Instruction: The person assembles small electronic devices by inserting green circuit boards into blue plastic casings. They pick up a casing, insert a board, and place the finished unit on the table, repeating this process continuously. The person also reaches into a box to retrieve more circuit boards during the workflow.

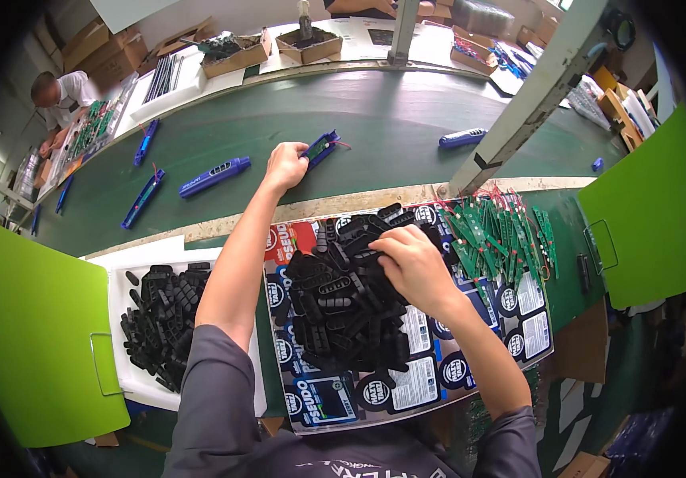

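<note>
Blue casing (pixel 324 149), open and bearing a green board, lies at two o'clock from the left hand (pixel 285 166), whose fingers grip its near end. Right hand (pixel 416 261): fingers curled over a pile of black strips (pixel 335 307) spreading toward eight o'clock; whether it grips one cannot be told.

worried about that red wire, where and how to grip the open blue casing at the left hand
Probably pinch the open blue casing by its near end's outer walls, from the near side: the red wire juts out near its far end.
</note>
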`<state>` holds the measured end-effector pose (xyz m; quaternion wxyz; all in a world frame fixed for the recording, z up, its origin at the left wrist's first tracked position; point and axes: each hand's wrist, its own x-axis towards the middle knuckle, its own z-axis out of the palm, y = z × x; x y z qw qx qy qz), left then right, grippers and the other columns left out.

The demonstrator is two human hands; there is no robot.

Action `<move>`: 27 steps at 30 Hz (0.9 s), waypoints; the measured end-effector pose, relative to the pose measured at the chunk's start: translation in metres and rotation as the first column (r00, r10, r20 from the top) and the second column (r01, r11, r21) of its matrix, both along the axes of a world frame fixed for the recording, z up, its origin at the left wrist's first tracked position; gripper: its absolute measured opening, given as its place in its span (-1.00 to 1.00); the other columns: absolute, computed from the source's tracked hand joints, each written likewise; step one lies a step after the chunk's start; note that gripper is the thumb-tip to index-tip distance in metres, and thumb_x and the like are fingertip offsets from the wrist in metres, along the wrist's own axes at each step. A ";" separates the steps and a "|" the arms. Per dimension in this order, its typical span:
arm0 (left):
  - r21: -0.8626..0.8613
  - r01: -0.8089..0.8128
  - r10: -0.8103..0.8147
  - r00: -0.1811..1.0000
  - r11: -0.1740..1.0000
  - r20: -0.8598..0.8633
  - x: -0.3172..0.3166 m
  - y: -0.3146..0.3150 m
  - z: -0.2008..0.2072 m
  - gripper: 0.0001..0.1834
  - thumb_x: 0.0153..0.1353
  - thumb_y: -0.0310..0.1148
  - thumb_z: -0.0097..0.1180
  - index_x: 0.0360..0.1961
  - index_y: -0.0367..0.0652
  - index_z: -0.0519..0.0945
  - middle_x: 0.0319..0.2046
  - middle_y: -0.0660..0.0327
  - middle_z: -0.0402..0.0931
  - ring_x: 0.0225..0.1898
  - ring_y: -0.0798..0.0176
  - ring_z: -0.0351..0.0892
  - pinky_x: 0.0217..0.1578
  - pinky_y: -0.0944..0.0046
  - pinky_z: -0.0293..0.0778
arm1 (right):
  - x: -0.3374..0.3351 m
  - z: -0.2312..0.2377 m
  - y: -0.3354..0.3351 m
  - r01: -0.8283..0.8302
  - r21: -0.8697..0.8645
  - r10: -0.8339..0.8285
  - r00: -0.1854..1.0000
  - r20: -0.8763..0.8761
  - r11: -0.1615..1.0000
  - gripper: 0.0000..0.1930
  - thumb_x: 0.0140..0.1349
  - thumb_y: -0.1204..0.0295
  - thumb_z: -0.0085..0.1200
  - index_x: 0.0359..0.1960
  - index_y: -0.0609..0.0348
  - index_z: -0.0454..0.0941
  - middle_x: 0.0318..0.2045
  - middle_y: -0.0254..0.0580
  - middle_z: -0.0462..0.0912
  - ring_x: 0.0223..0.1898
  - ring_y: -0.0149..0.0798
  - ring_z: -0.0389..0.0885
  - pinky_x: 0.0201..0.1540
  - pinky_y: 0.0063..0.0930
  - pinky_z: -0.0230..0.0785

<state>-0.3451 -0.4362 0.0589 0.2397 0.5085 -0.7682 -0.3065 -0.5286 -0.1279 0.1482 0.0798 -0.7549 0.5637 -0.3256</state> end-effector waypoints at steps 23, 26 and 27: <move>-0.395 -0.173 0.237 0.964 0.902 0.118 0.172 0.017 0.072 -0.61 0.41 -0.20 0.23 0.12 -0.23 0.58 -0.20 0.05 0.67 -0.19 0.05 0.70 -0.14 0.10 0.59 | -0.002 0.007 0.003 0.186 0.118 -0.220 0.835 0.504 0.975 -0.67 0.27 0.63 0.16 0.08 0.26 0.61 -0.30 -0.17 0.66 -0.41 -0.41 0.59 -0.29 -0.47 0.48; -0.102 -0.130 0.076 0.904 0.986 -0.421 0.118 0.053 0.102 -0.60 0.55 -0.22 0.05 0.22 -0.29 0.44 -0.23 0.13 0.69 -0.28 0.37 0.65 -0.23 0.30 0.58 | -0.008 0.008 0.010 0.137 0.219 -0.249 0.717 0.651 0.966 -0.77 0.34 0.64 0.17 0.01 0.30 0.62 -0.30 -0.29 0.69 -0.33 -0.56 0.57 -0.25 -0.61 0.44; 0.042 0.030 -0.004 0.852 0.999 -0.524 0.091 0.080 0.120 -0.60 0.57 -0.21 0.02 0.25 -0.24 0.40 -0.10 0.11 0.66 -0.23 0.35 0.63 -0.13 0.32 0.58 | -0.010 0.010 0.014 0.145 0.220 -0.259 0.675 0.691 0.965 -0.78 0.34 0.62 0.19 0.00 0.30 0.63 -0.30 -0.29 0.70 -0.32 -0.55 0.60 -0.25 -0.59 0.47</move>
